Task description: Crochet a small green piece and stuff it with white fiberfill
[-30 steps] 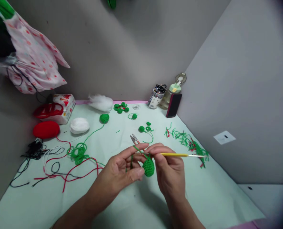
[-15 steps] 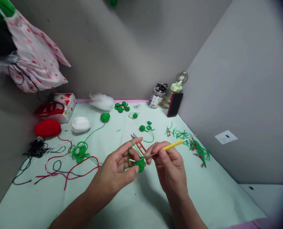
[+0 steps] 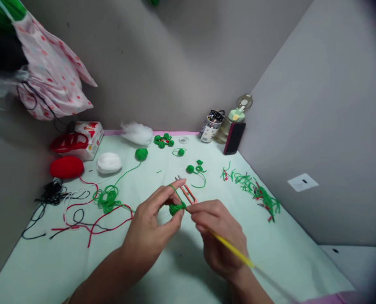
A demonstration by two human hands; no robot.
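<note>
My left hand (image 3: 153, 215) pinches a small green crochet piece (image 3: 176, 209) between thumb and fingers. A strand of green yarn (image 3: 177, 193) runs from the raised index finger down to the piece. My right hand (image 3: 221, 234) is closed around a crochet hook (image 3: 234, 250) with a yellow handle, whose rear end slants down to the right. Its fingertips meet the edge of the green piece; they hide the hook's working tip. Just behind both hands lie orange-handled thread snips (image 3: 188, 192), partly covered by the left fingers.
Left on the table are a red yarn ball (image 3: 66, 167), a white yarn ball (image 3: 109, 163), a green yarn ball (image 3: 141, 154) and tangled strands. Stuffing (image 3: 140, 134), finished green pieces (image 3: 164, 140), a phone (image 3: 235, 138) and a bottle stand behind. Yarn scraps (image 3: 260, 194) lie right.
The hook's yellow handle has swung from pointing up-right to pointing down-right as my right hand turned. The green piece has tilted and moved slightly up and left. The view shifted a little.
</note>
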